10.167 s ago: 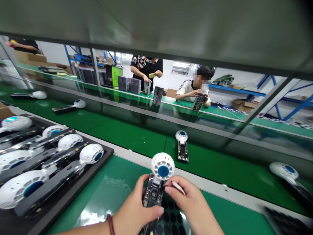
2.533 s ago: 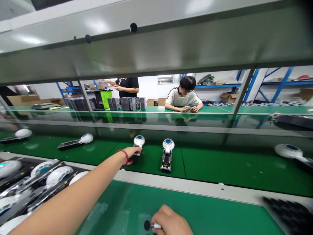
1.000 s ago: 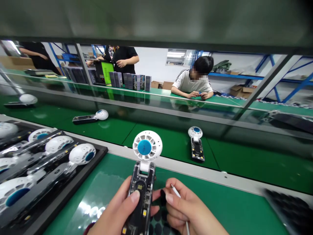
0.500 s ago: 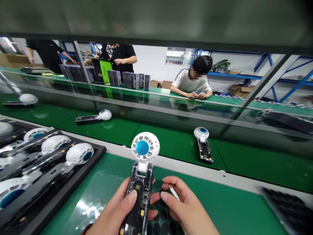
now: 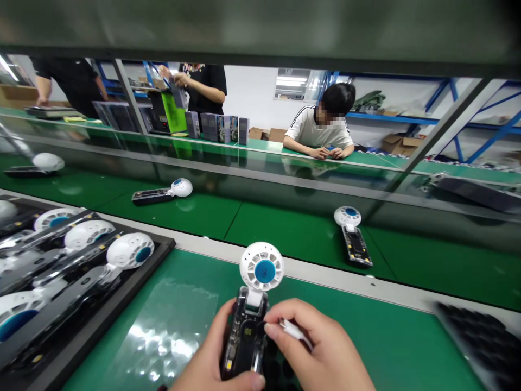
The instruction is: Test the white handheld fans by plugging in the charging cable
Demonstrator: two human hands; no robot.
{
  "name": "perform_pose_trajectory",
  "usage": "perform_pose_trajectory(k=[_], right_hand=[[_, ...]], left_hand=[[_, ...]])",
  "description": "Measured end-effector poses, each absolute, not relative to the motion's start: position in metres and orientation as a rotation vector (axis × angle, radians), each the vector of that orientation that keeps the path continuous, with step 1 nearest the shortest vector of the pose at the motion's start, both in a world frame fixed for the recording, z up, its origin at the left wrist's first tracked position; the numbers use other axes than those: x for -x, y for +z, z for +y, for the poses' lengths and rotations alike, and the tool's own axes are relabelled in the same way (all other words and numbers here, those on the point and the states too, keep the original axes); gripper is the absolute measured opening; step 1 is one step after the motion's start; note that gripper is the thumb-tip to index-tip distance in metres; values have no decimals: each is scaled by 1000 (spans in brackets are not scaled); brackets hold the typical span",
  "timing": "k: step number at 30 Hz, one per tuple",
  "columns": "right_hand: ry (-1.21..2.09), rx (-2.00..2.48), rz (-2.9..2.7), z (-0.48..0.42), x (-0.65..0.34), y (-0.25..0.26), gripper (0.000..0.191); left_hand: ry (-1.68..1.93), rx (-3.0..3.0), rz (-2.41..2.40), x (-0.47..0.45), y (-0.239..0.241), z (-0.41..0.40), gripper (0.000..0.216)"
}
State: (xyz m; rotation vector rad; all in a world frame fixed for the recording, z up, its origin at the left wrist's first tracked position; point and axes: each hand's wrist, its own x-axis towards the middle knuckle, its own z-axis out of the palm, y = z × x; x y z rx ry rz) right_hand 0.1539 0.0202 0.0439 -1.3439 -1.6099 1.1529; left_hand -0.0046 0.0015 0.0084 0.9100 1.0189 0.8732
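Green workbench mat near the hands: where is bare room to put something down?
Bare green workbench mat lies between the black tray of white-headed fans and the left hand. More lies right of the right hand, up to the black dotted sheet. It is crowded around the clear-handled fan both hands hold.
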Motion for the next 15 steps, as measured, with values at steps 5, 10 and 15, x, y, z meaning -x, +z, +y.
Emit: perform_pose_trajectory(k=[5, 10, 15], right_hand=[[871, 1367, -1961, 16, -152, 33, 17], [773, 1371, -2042, 15, -151, 28, 19], [727, 1354, -2117, 16, -152, 28, 22]], left_hand=[[832, -1029, 1096, 0, 9, 0, 68], [757, -1107, 1091, 4, 5, 1, 70], [726, -1172, 1157, 6, 2, 0, 75]])
